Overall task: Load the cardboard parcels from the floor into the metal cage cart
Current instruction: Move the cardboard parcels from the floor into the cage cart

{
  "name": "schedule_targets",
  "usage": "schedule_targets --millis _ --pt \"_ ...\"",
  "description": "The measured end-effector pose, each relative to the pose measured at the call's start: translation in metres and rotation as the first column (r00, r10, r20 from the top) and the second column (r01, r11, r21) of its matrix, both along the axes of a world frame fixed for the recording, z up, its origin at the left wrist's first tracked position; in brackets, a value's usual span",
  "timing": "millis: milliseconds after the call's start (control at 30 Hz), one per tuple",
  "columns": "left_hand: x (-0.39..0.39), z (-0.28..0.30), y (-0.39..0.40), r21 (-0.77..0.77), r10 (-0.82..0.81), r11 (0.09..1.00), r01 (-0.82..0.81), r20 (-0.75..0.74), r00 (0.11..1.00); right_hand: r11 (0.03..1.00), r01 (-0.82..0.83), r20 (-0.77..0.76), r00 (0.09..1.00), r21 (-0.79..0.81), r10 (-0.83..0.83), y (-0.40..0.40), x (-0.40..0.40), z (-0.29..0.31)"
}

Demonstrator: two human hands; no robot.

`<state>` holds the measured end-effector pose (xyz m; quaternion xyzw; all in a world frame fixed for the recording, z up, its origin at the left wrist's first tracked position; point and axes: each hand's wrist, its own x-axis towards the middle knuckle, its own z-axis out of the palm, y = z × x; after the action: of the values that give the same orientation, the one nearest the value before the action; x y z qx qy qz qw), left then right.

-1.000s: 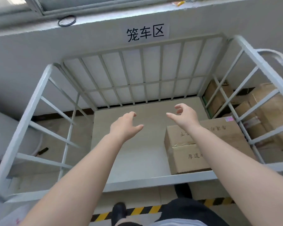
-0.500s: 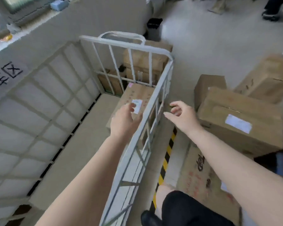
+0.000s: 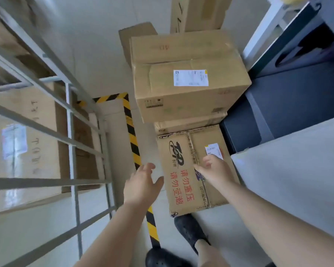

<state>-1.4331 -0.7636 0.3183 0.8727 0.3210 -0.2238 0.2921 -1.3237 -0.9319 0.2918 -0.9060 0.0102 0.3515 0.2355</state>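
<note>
On the pale floor (image 3: 96, 60) beside the metal cage cart (image 3: 71, 151), a flat cardboard parcel (image 3: 193, 168) lies face up, printed with a dark logo and red characters, its seam taped and a small white label near its far right corner. Behind it stands a taller stack: a matte brown box (image 3: 189, 87) with a rectangular white shipping label on top, resting on a thinner carton. More plain brown cartons lie beyond. The cart's grey painted bars run along the left, and a parcel (image 3: 37, 135) with a blurred label sits inside it. A black-and-yellow striped tape line (image 3: 132, 139) crosses the floor between cart and parcels.

Both hands are empty, fingers spread and loosely bent. The left hand (image 3: 141, 185) hangs over the floor just left of the printed parcel; the right hand (image 3: 215, 170) hovers over its top near the label.

Half a second ago the view faced along the cart's side rail; now it looks down onto the floor parcels, with both hands reaching lower toward the printed one.
</note>
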Motion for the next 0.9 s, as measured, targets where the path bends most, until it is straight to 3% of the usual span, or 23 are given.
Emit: schedule_targets --millis 200,467,567,700,900 --pt "0.03 -0.185 -0.038 -0.089 0.085 0.991 -0.098 -0.141 0.986 0.983 0.143 -0.066 0.986 -0.118 -0.152 -0.046 0.041 -0.166" --pt "0.056 -0.364 -0.076 -0.151 0.413 0.892 -0.426 -0.114 0.904 0.942 0.28 0.122 0.958 -0.186 -0.261 -0.13 0.085 -0.325" --pt "0.063 -0.396 -0.075 -0.228 0.584 0.779 -0.585 -0.076 0.808 0.902 0.314 0.112 0.949 -0.296 -0.294 -0.151 0.087 -0.356" --pt "0.061 -0.405 -0.072 -0.336 0.725 0.64 -0.691 -0.036 0.688 0.877 0.395 0.193 0.916 -0.272 -0.352 -0.16 0.083 -0.365" --pt "0.033 -0.354 -0.059 -0.295 0.753 0.635 -0.714 0.029 0.658 0.862 0.475 0.209 0.874 -0.177 -0.439 -0.154 0.056 -0.325"
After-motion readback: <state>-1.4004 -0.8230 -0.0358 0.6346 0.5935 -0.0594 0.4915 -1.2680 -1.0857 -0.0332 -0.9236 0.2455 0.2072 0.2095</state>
